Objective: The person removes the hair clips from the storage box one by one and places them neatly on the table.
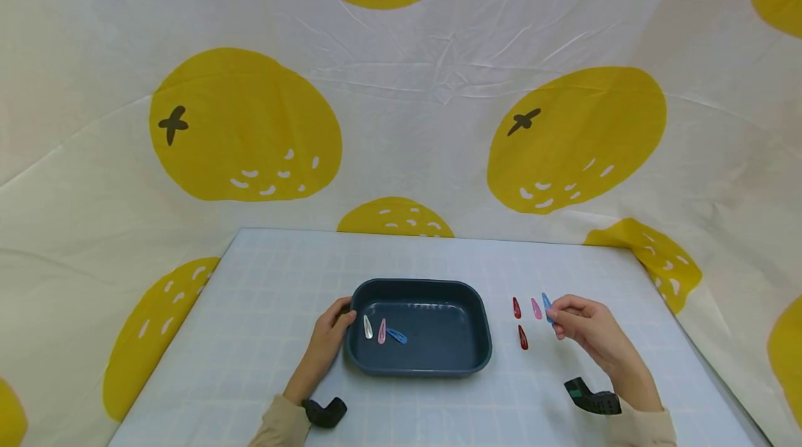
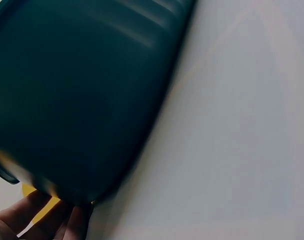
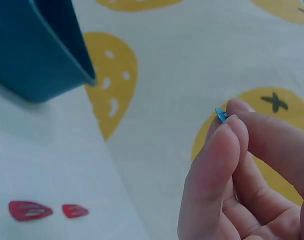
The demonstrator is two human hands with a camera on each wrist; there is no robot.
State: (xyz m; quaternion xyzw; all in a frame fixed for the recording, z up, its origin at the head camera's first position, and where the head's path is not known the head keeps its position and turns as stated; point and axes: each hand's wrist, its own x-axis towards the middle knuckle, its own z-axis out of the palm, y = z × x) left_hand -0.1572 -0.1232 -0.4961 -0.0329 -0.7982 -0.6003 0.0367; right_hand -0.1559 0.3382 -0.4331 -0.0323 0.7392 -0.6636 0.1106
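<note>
My right hand [image 1: 585, 325] pinches a blue hair clip [image 1: 546, 301] between thumb and fingers, to the right of the tray; only its tip [image 3: 221, 115] shows in the right wrist view. My left hand [image 1: 328, 332] grips the left end of the dark blue tray [image 1: 438, 370], thumb at the rim, its fingers [image 2: 78, 222] against the outer wall. Inside the tray, toward its left, lie a silver hair clip [image 1: 367, 326], a pink hair clip [image 1: 381, 331] and a blue hair clip [image 1: 397, 335].
Between tray and right hand, a red hair clip [image 1: 516, 308], a second red hair clip [image 1: 523, 338] and a pink hair clip [image 1: 536, 308] lie on the white table [image 1: 282, 259]. A curtain with yellow fruit prints [image 1: 401, 120] hangs behind the table.
</note>
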